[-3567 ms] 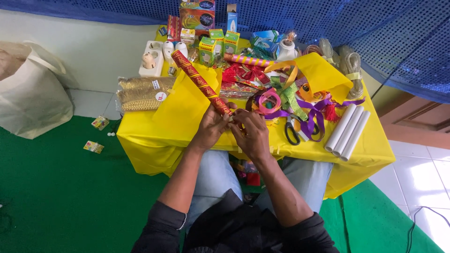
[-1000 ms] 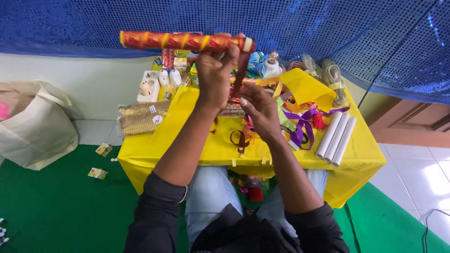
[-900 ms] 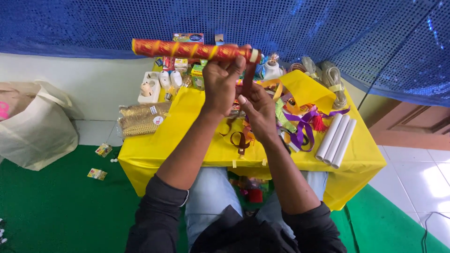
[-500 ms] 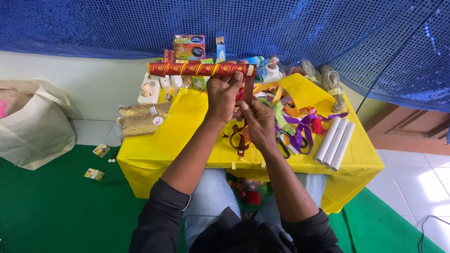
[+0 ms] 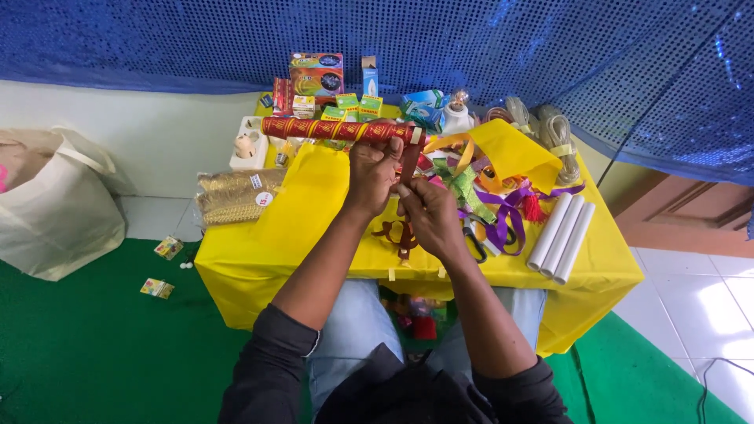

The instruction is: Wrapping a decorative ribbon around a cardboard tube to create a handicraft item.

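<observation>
Since 1.0 s ago, red-and-gold wrapped stick lowered, now level above yellow table. Left hand closed on its right end; right hand pinches dark red ribbon (hanging taut). Risk: loose pinch lets ribbon slip, unwinding. Cream tote bag left, contents hidden.

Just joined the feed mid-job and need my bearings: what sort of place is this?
Probably a makeshift craft corner indoors: a low yellow-covered table heaped with ribbons and white paper rolls, a blue sequinned backdrop behind it.
</observation>
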